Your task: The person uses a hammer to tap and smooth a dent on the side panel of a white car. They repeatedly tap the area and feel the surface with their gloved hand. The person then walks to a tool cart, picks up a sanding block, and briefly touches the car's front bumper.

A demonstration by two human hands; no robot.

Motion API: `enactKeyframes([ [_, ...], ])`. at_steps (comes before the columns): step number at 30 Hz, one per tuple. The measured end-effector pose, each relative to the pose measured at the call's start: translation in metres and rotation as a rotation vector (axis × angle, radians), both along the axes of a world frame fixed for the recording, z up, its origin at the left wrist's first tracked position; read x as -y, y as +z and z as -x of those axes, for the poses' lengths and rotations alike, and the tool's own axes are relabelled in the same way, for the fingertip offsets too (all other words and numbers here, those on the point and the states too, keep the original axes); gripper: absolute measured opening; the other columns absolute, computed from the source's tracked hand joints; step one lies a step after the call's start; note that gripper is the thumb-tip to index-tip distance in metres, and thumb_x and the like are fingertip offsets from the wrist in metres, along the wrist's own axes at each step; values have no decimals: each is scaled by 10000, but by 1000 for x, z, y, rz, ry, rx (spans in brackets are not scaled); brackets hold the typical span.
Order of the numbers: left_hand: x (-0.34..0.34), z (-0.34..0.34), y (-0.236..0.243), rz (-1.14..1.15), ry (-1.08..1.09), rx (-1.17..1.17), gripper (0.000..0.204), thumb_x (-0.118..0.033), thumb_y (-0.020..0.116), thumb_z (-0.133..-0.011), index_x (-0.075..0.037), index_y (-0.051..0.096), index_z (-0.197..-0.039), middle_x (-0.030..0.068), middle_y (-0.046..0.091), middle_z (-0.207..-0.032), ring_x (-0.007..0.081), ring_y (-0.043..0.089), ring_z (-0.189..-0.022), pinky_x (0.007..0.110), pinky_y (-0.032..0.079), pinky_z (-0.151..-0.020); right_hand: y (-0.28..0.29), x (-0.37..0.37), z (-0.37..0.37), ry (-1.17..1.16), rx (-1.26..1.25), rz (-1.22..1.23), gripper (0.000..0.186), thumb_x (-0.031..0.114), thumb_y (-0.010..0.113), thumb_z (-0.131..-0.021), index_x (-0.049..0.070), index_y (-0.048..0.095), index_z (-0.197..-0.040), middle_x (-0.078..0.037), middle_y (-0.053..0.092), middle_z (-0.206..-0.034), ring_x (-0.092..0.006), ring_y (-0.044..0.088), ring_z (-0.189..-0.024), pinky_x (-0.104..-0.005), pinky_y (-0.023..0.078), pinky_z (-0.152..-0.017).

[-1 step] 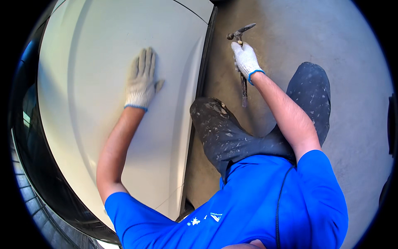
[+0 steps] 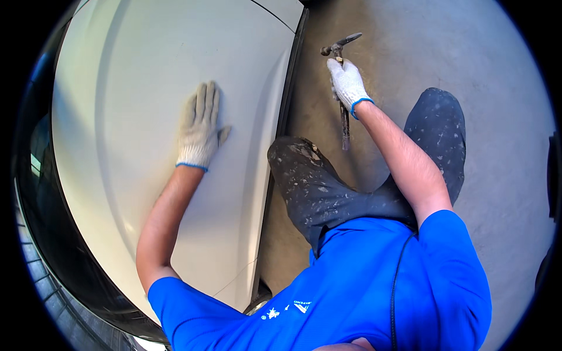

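Slightly nearer the body, the left hand (image 2: 199,131) is shifted along the white panel (image 2: 146,111), fingers straight, thumb apart; the surface is seemingly being felt, so light, even contact is called for. Off the panel's edge, the hammer (image 2: 338,48) is gripped by the right hand (image 2: 348,82).

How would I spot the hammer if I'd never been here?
Find the big pale panel, then look right to the floor. Over it, the right hand, in a white glove, grips the hammer. Its dark crosswise head, blunt at one end and tapered at the other, stands out from the glove.
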State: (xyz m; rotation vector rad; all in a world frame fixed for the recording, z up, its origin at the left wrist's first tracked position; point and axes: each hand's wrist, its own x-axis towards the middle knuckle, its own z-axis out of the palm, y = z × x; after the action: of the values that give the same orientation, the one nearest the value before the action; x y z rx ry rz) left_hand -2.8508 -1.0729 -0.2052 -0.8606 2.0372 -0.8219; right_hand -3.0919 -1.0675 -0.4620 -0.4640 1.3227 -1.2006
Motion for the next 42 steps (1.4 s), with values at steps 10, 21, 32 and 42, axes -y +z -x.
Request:
enactKeyframes([
  [10, 84, 70, 59, 421, -55, 89, 896, -578, 551, -900, -71, 235, -1568, 102, 235, -1636, 285, 233, -1504, 419, 185, -1219, 30, -8, -10, 55, -177, 190, 395, 432, 510, -995, 43, 574, -961, -12, 503, -678, -132, 492, -561, -307, 429, -523],
  [21, 2, 42, 67, 285, -84, -43, 912, -574, 569, -875, -41, 268, -1552, 108, 235, -1634, 267, 215, -1511, 404, 194, -1221, 147, -12, -47, 24, -66, 620, 337, 326, 519, -1029, -9, 561, -1040, -54, 561, -772, -162, 502, -688, -348, 436, -639],
  [32, -86, 3, 79, 191, -22, -58, 873, -539, 599, -869, -40, 324, -1531, 110, 257, -1626, 264, 239, -1504, 407, 183, -1229, 179, 31, -98, -606, 94, 935, 295, 321, 525, -1045, 38, 603, -1010, 30, 515, -702, -68, 493, -605, -215, 369, -522],
  [42, -86, 13, 78, 193, -21, -50, 848, -505, 610, -876, -39, 332, -1527, 119, 263, -1622, 271, 257, -1495, 414, 209, -1220, 192, 25, -100, -692, 34, 953, 273, 269, 503, -1053, 25, 621, -1089, 22, 499, -696, -48, 458, -611, -220, 389, -549],
])
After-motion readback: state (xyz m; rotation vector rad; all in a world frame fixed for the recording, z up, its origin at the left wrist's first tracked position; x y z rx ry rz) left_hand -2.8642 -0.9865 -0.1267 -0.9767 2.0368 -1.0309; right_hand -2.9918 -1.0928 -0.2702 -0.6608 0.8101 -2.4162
